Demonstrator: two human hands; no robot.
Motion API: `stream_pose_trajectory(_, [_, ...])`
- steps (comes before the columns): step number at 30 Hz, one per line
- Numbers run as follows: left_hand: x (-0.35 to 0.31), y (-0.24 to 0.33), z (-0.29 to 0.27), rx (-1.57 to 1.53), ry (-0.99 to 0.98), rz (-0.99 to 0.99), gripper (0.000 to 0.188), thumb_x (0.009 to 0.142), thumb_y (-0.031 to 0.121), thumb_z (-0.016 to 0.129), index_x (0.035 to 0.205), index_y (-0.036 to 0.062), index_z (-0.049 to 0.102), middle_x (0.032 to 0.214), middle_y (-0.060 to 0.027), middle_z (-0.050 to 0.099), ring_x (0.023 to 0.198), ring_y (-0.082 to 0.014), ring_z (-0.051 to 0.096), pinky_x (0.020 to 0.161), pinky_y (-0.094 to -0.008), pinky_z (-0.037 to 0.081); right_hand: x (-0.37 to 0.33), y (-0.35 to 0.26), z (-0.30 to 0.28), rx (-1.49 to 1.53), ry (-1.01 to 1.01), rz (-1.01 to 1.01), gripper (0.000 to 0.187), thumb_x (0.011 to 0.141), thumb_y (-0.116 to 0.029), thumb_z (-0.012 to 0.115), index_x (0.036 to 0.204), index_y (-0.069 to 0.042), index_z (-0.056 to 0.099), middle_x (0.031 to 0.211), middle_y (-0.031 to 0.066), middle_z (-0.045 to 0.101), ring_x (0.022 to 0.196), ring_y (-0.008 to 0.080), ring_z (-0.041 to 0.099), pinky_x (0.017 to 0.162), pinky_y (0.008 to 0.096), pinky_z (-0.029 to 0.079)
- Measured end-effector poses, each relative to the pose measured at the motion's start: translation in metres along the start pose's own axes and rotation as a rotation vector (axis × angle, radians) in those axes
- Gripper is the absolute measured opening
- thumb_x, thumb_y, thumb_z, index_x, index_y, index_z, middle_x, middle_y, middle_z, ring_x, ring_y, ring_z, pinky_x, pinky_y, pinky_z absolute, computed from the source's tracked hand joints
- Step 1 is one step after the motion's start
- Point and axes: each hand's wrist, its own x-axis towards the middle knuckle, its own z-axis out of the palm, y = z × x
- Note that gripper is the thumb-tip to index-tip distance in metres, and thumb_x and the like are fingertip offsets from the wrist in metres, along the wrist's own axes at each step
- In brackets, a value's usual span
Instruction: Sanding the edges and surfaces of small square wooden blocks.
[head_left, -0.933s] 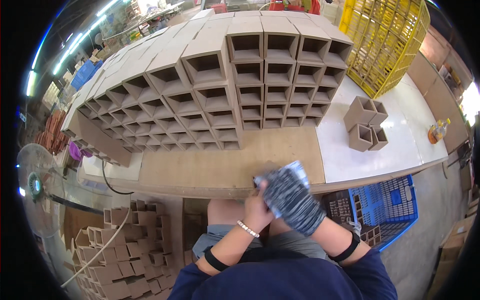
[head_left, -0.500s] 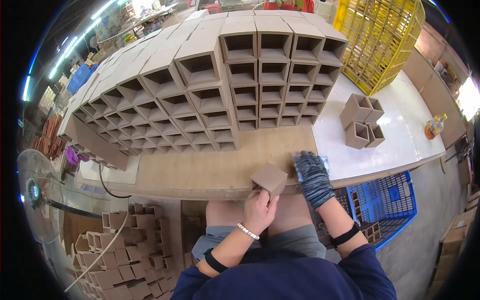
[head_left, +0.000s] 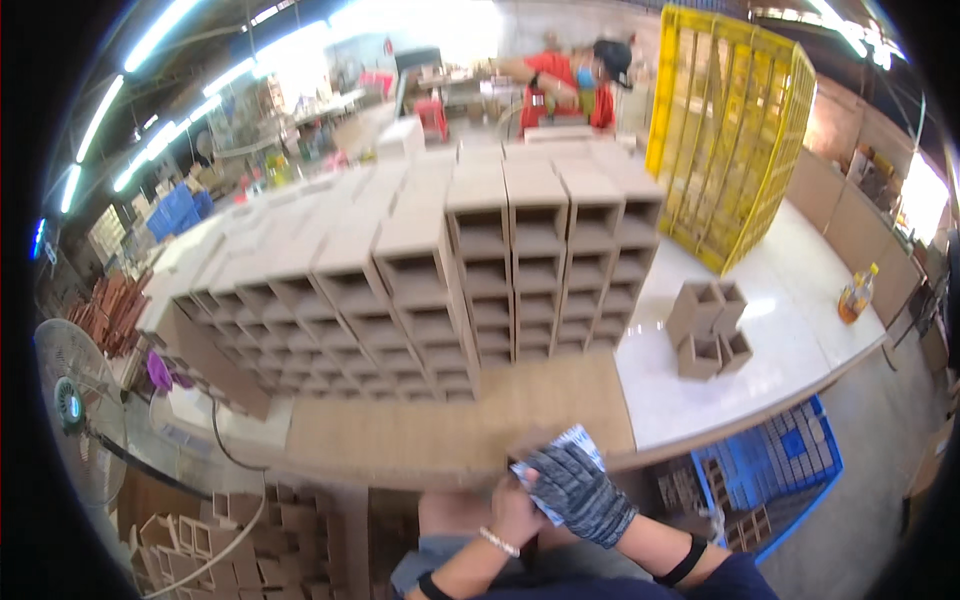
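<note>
A brown box (head_left: 530, 440) is at the front edge of the tabletop (head_left: 400, 440), above the person's lap; only a blurred part of it shows past the hands. The bare left hand (head_left: 514, 512) appears closed on its near part, probably to steady it against the pressure from the other side, though the exact contact is hidden. The gloved right hand (head_left: 585, 495) grips a blue-and-white sheet (head_left: 584, 446) and lays it over the box, palm down; the glove likely guards the skin from rubbing, and working close to the body likely gives firm control.

Beyond the hands, a large stack of boxes (head_left: 410, 225) stands in tight rows and columns, open ends toward the person, an arrangement that seems meant to save room and keep the pile stable. To the right, four loose boxes (head_left: 697, 312) form a small cluster, apart from the stack. Behind them a yellow crate (head_left: 655, 100) stands on end, and a bottle (head_left: 856, 294) with amber contents is near the right edge, away from the hands. Below the tabletop, a blue crate (head_left: 798, 435) on the right and a heap of boxes (head_left: 235, 570) on the left both lie near the seated person, presumably for easy reach.
</note>
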Motion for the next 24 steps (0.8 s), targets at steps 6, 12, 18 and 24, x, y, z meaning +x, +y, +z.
stream_pose_trajectory(6, [-0.011,-0.01,0.015,0.061,-0.02,-0.077,0.024,0.077,0.026,0.059,0.07,0.0063,0.048,0.057,-0.0123,0.053,0.058,-0.0323,0.055,0.053,-0.0408,0.045,-0.006,0.029,-0.021,-0.193,0.005,0.153,0.034,0.075,-0.009,0.048,0.108,0.001,0.05,0.104,0.0202,0.053,0.098,0.0325,0.051,0.087,0.0422,0.038])
stream_pose_trajectory(12, [-0.005,0.001,0.004,-0.139,-0.074,-0.254,0.028,0.073,0.012,0.056,0.099,0.0006,0.055,0.071,-0.0201,0.056,0.067,-0.0366,0.056,0.063,-0.0429,0.046,-0.007,0.063,0.012,-0.181,0.063,0.077,0.03,0.078,-0.01,0.046,0.105,0.004,0.05,0.103,0.0213,0.052,0.097,0.0342,0.051,0.087,0.0429,0.038])
stream_pose_trajectory(18, [-0.01,-0.025,0.025,-0.414,-0.01,-0.22,0.034,0.069,0.013,0.06,0.101,0.0047,0.055,0.073,-0.0189,0.059,0.066,-0.0378,0.057,0.059,-0.0425,0.047,0.009,-0.003,-0.005,-0.07,0.025,-0.098,0.032,0.081,-0.012,0.044,0.11,0.002,0.048,0.104,0.0216,0.052,0.097,0.036,0.051,0.089,0.0473,0.035])
stream_pose_trajectory(24, [-0.015,-0.019,0.013,-0.336,-0.093,-0.444,0.036,0.072,0.016,0.06,0.106,0.0075,0.055,0.089,-0.0224,0.059,0.084,-0.0347,0.059,0.073,-0.0393,0.047,-0.031,0.074,0.01,-0.216,0.21,0.207,0.043,0.076,-0.006,0.047,0.118,0.003,0.042,0.111,0.0229,0.05,0.102,0.0387,0.05,0.088,0.0479,0.038])
